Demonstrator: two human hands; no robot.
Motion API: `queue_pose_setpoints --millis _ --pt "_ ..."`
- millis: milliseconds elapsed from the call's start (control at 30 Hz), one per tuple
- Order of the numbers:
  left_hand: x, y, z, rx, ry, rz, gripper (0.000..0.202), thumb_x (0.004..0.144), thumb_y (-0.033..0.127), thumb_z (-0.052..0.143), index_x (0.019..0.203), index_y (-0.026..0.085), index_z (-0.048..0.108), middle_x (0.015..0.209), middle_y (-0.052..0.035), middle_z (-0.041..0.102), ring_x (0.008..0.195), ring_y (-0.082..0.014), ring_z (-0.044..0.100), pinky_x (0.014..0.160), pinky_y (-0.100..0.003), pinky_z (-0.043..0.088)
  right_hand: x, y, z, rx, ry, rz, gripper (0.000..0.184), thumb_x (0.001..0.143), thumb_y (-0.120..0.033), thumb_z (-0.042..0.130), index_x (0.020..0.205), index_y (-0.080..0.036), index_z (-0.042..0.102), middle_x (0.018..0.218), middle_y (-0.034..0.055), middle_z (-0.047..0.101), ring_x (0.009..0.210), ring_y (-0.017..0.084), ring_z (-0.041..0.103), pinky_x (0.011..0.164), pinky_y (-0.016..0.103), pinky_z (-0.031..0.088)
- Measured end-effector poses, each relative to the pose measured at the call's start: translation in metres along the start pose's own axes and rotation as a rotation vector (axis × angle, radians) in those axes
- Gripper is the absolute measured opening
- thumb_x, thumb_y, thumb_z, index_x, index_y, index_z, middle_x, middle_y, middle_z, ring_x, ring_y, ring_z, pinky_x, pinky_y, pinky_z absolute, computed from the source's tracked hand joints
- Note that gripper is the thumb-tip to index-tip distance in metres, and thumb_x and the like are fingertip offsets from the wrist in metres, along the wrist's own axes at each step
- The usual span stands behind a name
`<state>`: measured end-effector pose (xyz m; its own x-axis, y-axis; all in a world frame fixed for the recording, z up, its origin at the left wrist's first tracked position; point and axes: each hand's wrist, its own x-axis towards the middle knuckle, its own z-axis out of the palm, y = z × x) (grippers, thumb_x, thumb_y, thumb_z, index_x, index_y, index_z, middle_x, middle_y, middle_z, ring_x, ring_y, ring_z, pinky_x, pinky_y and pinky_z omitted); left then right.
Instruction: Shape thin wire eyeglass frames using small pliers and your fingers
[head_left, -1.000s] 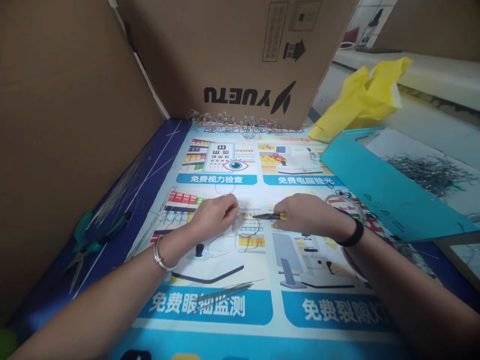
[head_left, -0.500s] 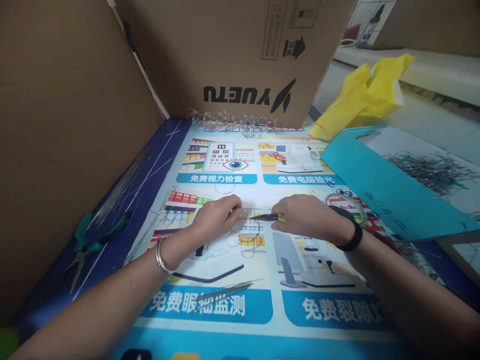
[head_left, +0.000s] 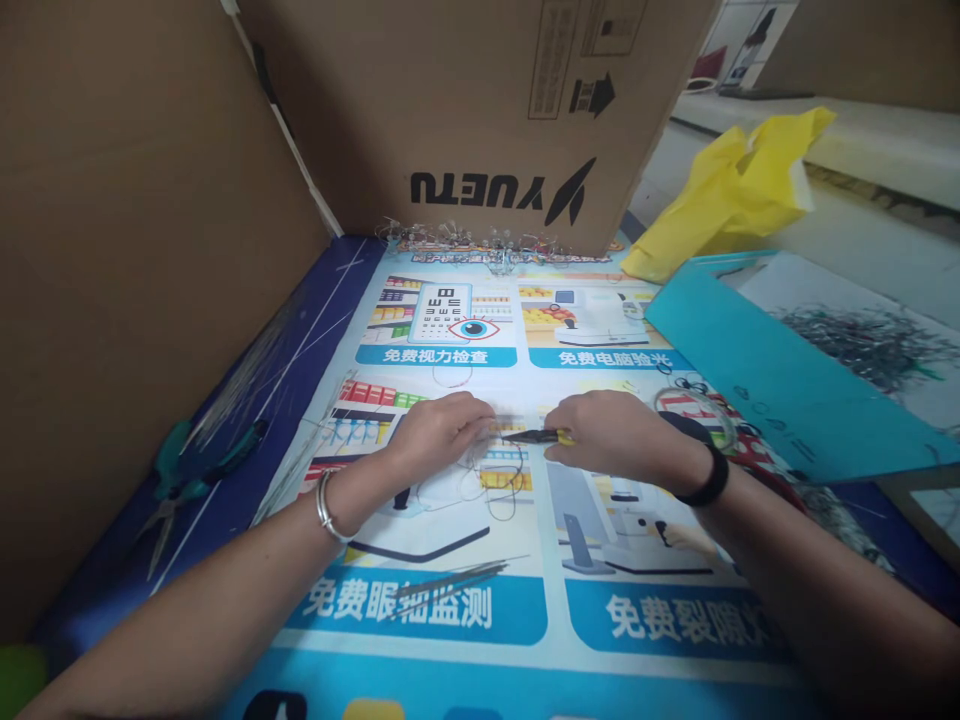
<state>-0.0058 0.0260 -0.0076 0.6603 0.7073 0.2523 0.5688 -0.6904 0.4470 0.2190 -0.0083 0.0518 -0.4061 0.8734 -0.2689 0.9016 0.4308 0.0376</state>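
Observation:
My right hand (head_left: 604,430) is wrapped round a pair of needle-nose pliers (head_left: 534,436) with a yellow handle. The dark jaws point left, their tip close to the fingers of my left hand (head_left: 439,435). Those fingers are pinched together on thin wire (head_left: 519,480), and fine loops of it hang below and to the right of them. What exactly sits between the fingertips is too small to make out. Just below lies a small bundle of dark wire pieces (head_left: 457,576) on the printed poster sheet (head_left: 517,560).
Teal-handled pliers (head_left: 176,487) lie at the left beside loose straight wires (head_left: 244,375). Cardboard walls (head_left: 480,110) stand left and behind, with tangled wire pieces (head_left: 499,245) along the foot. A blue box (head_left: 795,370) with wire scraps and a yellow bag (head_left: 720,200) are at right.
My left hand has shifted slightly right, bringing its fingertips closer to the pliers' tip. The right hand and pliers stay nearly in place; the whole view has moved a little.

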Motion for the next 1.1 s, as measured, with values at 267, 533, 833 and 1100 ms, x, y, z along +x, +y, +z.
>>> queue_pose_setpoints --millis 267,533,833,1100 --pt "0.0 0.003 0.002 0.068 0.094 -0.031 0.02 0.085 0.021 0.044 0.08 0.019 0.064 0.074 -0.0013 0.063 0.071 -0.0119 0.057 0.064 -0.023 0.042 0.0 -0.001 0.004 -0.013 0.023 -0.018 0.026 0.077 -0.037 0.047 0.083 -0.022 0.067 0.082 0.005 0.068 0.076 0.02 0.061 0.054 0.025 0.031" --pt "-0.002 0.012 0.001 0.363 0.041 -0.01 0.024 0.088 0.023 0.04 0.081 0.02 0.062 0.07 -0.0014 0.06 0.063 -0.0122 0.055 0.05 -0.022 0.033 -0.001 -0.004 0.003 -0.033 0.043 -0.035 0.026 0.078 -0.036 0.046 0.084 -0.022 0.067 0.081 0.0049 0.067 0.074 0.02 0.061 0.054 0.026 0.033" --pt "-0.003 0.028 -0.007 0.579 -0.055 0.143 0.009 0.084 0.019 0.048 0.084 0.02 0.057 0.071 -0.0018 0.056 0.056 -0.0154 0.051 0.045 -0.027 0.027 -0.001 -0.008 0.001 -0.029 0.041 -0.047 0.025 0.08 -0.035 0.046 0.085 -0.022 0.067 0.084 0.0053 0.067 0.077 0.019 0.061 0.058 0.026 0.035" --pt "-0.002 0.03 -0.013 0.549 -0.127 0.093 0.009 0.085 0.019 0.048 0.085 0.02 0.057 0.073 -0.0022 0.056 0.058 -0.015 0.052 0.045 -0.026 0.028 0.0 -0.006 0.003 -0.011 0.045 -0.059 0.024 0.08 -0.035 0.046 0.085 -0.023 0.066 0.085 0.0042 0.066 0.077 0.019 0.061 0.057 0.026 0.035"
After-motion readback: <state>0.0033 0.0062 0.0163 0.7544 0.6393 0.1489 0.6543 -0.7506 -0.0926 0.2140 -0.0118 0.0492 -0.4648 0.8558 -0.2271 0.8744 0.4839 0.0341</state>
